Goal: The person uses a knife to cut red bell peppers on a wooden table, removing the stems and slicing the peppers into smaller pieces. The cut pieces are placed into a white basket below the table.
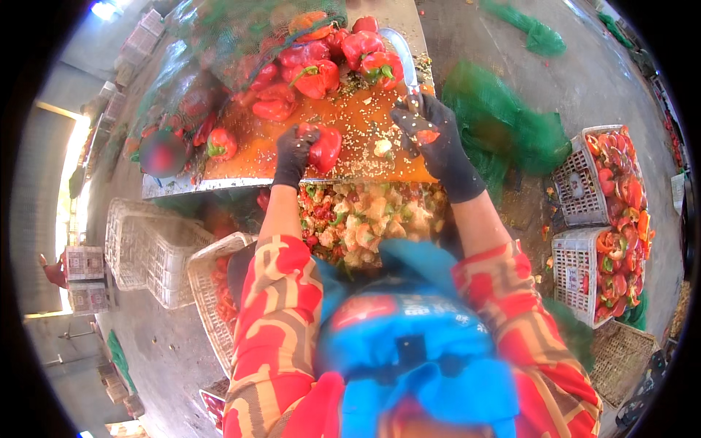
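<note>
My left hand [298, 153], in a black glove, grips a red bell pepper [327, 149] low over the wet orange tabletop [246, 159]. In my right hand [432, 128], also gloved in black, is a knife by its handle; its broad curved blade [402, 52] points away from me. A small red piece [427, 136] shows at the fingers of that hand. Between the hands, a pale seed core [383, 147] lies among scattered seeds. Several whole red peppers [315, 78] are heaped at the far side, and a single one [221, 144] sits left of my left hand.
A green mesh sack [219, 49] of peppers covers the table's far left. Below the near edge lies a mass of cut cores [367, 219]. White crates [578, 274] of cut red peppers stand right; another crate [202, 284] is left. Green netting [498, 120] lies right of the table.
</note>
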`<action>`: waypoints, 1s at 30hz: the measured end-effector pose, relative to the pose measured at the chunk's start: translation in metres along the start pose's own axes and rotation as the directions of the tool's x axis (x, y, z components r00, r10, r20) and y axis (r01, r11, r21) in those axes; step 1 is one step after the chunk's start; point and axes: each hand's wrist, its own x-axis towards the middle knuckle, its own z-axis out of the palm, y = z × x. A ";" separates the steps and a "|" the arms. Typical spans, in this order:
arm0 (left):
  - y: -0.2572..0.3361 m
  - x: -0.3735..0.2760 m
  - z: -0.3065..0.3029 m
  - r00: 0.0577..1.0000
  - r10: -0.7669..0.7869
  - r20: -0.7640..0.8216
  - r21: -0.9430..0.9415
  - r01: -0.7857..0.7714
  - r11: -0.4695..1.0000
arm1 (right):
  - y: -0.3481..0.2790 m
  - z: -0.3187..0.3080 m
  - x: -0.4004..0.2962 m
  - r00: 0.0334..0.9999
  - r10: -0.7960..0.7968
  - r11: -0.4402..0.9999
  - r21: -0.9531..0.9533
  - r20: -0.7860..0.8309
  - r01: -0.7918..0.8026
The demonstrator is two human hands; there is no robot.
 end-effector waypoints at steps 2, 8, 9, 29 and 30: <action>0.005 0.005 -0.015 0.999 0.050 -0.007 -0.155 -0.050 0.987 | -0.001 -0.002 -0.001 1.000 -0.005 0.999 0.039 -0.016 0.006; 0.007 -0.057 -0.214 0.895 0.404 0.191 0.661 -0.421 0.621 | -0.002 -0.028 0.000 0.986 -0.088 0.992 0.077 -0.145 0.100; 0.006 -0.078 -0.250 0.964 0.218 0.153 0.734 -0.258 0.628 | 0.001 -0.029 0.002 0.983 -0.081 0.990 0.103 -0.166 0.099; 0.055 -0.027 0.190 0.827 0.359 0.433 0.727 -0.556 0.404 | -0.004 -0.078 -0.012 0.939 -0.130 0.948 0.238 -0.319 0.212; 0.046 -0.032 0.179 0.840 0.338 0.425 0.748 -0.536 0.392 | -0.004 -0.080 -0.013 0.944 -0.130 0.952 0.227 -0.303 0.204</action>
